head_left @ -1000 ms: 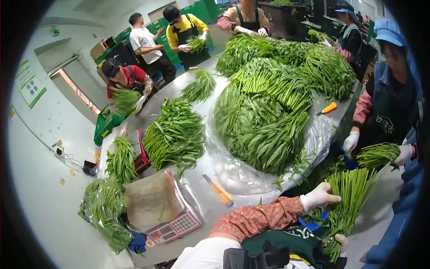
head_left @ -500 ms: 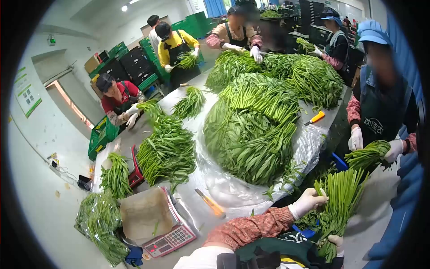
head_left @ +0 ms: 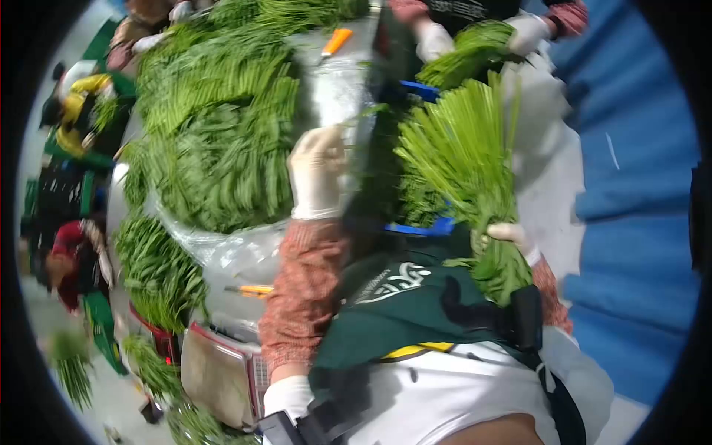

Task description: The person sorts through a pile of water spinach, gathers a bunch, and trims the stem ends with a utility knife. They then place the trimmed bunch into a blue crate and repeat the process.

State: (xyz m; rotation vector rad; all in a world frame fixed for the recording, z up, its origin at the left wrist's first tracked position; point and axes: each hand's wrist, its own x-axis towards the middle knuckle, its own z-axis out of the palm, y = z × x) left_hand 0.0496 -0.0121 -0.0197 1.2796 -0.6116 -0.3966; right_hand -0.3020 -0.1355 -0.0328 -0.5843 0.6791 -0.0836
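Gripping bunch of green stems (head_left: 460,156) in closed right hand (head_left: 512,236), above blue crate (head_left: 417,228) holding leaves (head_left: 423,204); left hand (head_left: 315,174) raised beside pile (head_left: 222,148), fingers too blurred to tell.

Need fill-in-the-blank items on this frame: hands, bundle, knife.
The bundle of green stems is clamped in the ____ hand.
The left hand wears a ____ glove.
The knife lying on the table beside the left sleeve has an ____ handle.
Missing words: right; white; orange.
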